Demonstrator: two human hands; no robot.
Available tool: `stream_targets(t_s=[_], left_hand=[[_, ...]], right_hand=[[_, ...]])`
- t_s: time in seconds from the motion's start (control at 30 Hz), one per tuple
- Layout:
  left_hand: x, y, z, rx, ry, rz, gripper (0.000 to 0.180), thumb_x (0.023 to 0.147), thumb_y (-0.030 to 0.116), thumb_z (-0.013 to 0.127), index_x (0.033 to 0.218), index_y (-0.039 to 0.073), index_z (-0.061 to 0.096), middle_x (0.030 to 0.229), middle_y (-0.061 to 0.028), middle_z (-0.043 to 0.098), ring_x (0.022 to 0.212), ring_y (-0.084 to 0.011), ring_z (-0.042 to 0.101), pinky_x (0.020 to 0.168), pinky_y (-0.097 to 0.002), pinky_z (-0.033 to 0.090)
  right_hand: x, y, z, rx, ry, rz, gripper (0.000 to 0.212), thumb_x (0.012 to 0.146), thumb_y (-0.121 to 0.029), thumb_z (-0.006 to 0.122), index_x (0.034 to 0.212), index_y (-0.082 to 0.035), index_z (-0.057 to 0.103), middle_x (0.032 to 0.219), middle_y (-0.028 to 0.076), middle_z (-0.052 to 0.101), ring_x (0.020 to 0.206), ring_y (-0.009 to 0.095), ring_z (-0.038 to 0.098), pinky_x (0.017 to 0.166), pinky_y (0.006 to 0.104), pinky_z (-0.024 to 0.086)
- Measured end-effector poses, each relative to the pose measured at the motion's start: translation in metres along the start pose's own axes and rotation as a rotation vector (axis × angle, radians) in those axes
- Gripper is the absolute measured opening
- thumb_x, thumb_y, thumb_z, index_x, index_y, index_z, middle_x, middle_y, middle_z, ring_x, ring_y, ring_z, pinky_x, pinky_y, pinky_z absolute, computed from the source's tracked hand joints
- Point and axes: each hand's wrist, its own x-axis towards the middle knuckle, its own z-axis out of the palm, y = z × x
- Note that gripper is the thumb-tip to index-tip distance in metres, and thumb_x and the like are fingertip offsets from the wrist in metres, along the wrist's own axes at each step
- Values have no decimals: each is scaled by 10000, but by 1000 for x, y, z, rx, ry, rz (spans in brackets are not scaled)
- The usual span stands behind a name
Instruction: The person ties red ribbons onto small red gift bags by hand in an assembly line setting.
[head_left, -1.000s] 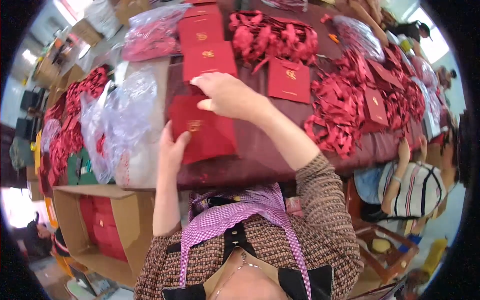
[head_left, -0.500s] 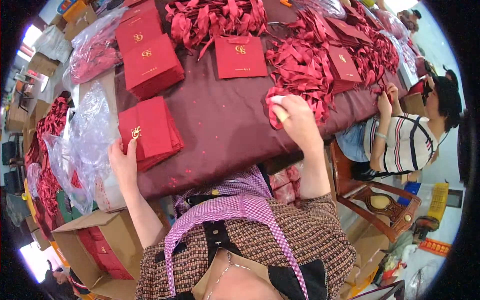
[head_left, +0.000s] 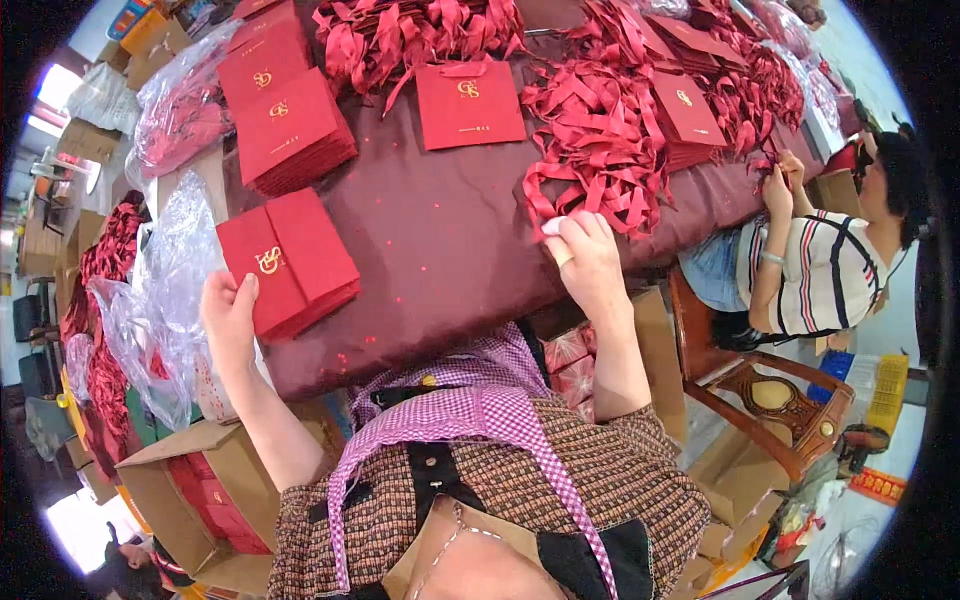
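A stack of flat red paper bags (head_left: 310, 255) with a gold emblem lies at the table's left front. My left hand (head_left: 230, 315) grips the left edge of the upper bag, thumb on top; its other fingers are partly hidden. My right hand (head_left: 590, 265), with pale covers on its fingertips, is closed in a pinch on the near end of a red ribbon (head_left: 540, 215). That ribbon belongs to a tangled heap of ribbons (head_left: 600, 130) on the right. A single bag (head_left: 470, 108) with a ribbon at its top lies flat in the middle.
Behind the front stack stands a taller bag stack (head_left: 290, 130). Clear plastic wrapping (head_left: 165, 285) hangs at the left. An open carton (head_left: 150, 470) with red bags stands lower left. A co-worker in a striped shirt (head_left: 815, 265) works at the right, beside a wooden chair (head_left: 770, 400).
My right hand has drawn back a little toward me from the ribbon heap. The front bags have turned and now lie more evenly stacked; my left hand stays at their left edge.
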Motion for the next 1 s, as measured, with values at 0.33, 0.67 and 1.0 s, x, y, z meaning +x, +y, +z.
stream_targets(t_s=[0.33,0.67,1.0], left_hand=[[-35,52,71,-20,-133,-44,152,865,46,660,978,14,563,692,21,578,637,-38,501,563,-205,388],[-34,32,85,4,-198,17,245,891,36,613,1119,-50,586,755,-37,686,689,-38,566,613,-222,453],[-36,35,83,-35,-205,13,298,897,26,595,1178,-68,567,790,-42,682,707,-29,557,629,-211,450]], right_hand=[[43,-67,-8,616,121,-302,224,727,5,731,928,-49,647,1023,130,667,922,290,629,812,364,489],[29,6,10,9,-162,-137,273,835,6,589,1096,-60,634,1140,163,637,1089,348,578,937,418,469],[62,-46,54,343,-152,-313,174,823,-71,655,995,-48,669,973,107,643,944,292,593,857,390,472]])
